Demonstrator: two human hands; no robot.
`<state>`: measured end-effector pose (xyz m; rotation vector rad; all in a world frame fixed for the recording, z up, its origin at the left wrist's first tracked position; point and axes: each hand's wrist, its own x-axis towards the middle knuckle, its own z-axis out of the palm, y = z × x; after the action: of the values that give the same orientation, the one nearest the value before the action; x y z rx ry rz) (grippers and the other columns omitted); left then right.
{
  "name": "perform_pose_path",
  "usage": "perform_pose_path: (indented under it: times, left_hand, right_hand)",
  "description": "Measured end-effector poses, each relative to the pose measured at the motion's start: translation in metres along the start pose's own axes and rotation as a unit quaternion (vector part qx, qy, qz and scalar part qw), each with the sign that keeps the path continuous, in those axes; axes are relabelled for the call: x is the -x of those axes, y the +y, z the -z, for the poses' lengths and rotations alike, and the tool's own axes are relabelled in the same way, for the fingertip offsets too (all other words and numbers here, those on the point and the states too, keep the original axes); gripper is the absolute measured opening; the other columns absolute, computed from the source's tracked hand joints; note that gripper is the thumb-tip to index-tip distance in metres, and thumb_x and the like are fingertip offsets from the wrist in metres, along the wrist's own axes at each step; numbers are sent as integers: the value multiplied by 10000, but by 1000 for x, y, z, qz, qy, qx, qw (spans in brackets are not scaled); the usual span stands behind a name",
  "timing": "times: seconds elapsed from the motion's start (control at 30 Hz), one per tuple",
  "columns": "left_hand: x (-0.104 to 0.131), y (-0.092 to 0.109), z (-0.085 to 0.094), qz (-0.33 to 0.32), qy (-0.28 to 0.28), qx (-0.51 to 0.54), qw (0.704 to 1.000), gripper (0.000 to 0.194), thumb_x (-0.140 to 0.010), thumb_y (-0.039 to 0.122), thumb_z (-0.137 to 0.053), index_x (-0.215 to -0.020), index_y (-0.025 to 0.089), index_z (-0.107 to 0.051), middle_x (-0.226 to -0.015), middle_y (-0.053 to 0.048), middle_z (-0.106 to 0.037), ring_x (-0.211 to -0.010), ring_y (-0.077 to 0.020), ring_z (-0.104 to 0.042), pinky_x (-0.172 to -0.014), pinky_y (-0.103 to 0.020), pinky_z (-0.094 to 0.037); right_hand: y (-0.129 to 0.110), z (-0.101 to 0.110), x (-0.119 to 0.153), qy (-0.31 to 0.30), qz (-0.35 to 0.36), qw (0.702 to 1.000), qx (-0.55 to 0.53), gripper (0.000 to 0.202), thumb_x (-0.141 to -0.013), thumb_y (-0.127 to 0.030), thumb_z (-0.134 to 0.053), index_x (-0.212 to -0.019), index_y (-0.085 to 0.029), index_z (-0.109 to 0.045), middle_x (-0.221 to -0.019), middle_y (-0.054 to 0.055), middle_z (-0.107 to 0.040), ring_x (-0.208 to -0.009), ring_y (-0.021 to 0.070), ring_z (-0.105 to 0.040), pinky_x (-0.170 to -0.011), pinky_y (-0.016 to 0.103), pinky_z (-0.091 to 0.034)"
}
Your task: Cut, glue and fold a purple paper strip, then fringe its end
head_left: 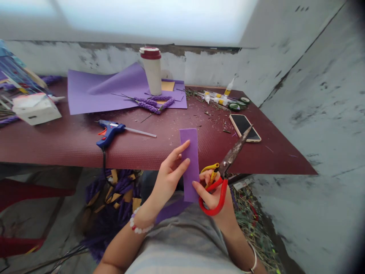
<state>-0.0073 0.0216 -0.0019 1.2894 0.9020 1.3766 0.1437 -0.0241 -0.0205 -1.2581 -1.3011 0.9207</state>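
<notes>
A narrow strip of purple paper (190, 163) stands upright between my hands, in front of the table's near edge. My left hand (171, 171) pinches its left side, with the thumb and index finger on its face. My right hand (212, 194) touches the strip's lower right edge with the thumb. Hooked on that same hand are scissors (231, 155) with red and yellow handles, their dark, worn blades pointing up and right, away from the paper. More purple paper (173, 209) lies on my lap below the strip.
On the dark red table (159, 152) lie a blue glue gun (110, 133), a phone (245, 128), large purple sheets (108, 91), purple braided stems (151, 105) and small glue bottles (221, 101). A lidded cup (153, 72) stands at the back. Purple bundles (114, 201) sit below the table.
</notes>
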Motion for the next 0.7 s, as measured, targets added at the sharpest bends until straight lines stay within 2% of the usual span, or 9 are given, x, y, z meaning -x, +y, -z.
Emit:
perform_pose_path:
  times: [0.07, 0.13, 0.23, 0.33, 0.4, 0.57, 0.7]
  left_hand:
    - [-4, -2, 3, 8, -1, 5, 1000, 472, -939, 324, -729, -1404, 293, -662, -1398, -50, -688, -1198, -235, -654, -1010, -330, -545]
    - [-7, -1, 5, 30, -12, 33, 999, 514, -923, 322, -747, -1425, 290, -642, -1253, -55, -746, -1056, -223, -699, -869, -305, -596]
    - [-8, 2, 4, 50, -20, 70, 996, 546, -914, 325, -753, -1443, 293, -620, -1142, -55, -771, -894, -200, -720, -702, -268, -608]
    - [-9, 5, 3, 29, -4, 71, 997, 548, -899, 313, -767, -1429, 288, -630, -1274, -68, -740, -911, -196, -731, -707, -268, -617]
    - [-10, 5, 3, 14, 8, 62, 998, 553, -890, 310, -778, -1423, 287, -633, -1376, -71, -695, -947, -199, -736, -734, -277, -624]
    - [-13, 4, 6, -1, 22, 59, 998, 565, -874, 315, -791, -1415, 279, -634, -1459, -75, -646, -1040, -224, -734, -793, -305, -636]
    - [-13, 3, 6, -4, 21, 58, 998, 568, -883, 312, -787, -1425, 279, -621, -1468, -76, -639, -1071, -232, -727, -802, -303, -630]
  right_hand:
    - [2, 0, 1, -14, -8, 1000, 21, 331, -823, -343, -723, -749, -260, -411, -734, -15, -597, -657, 159, -540, -646, 302, -485]
    - [1, 1, 4, -34, -23, 999, 18, 322, -842, -382, -723, -776, -254, -435, -740, -22, -572, -648, 149, -517, -632, 288, -473]
    - [-1, 6, 9, -77, -33, 996, -23, 369, -893, -567, -672, -872, -248, -488, -778, -17, -539, -671, 151, -498, -623, 275, -466]
    - [0, 14, 14, -123, -31, 991, -46, 541, -875, -769, -579, -974, -242, -511, -855, 10, -543, -725, 167, -505, -626, 275, -469]
    - [2, 19, 17, -142, -34, 989, -37, 631, -846, -849, -531, -978, -232, -522, -872, 22, -554, -729, 168, -501, -623, 279, -458]
    - [6, 28, 24, -207, -81, 975, -14, 839, -749, -991, -402, -917, -192, -597, -675, -16, -481, -565, 135, -386, -495, 280, -327]
    - [5, 27, 26, -198, -97, 975, -20, 890, -698, -1028, -388, -879, -184, -608, -616, -28, -453, -522, 127, -354, -483, 286, -283]
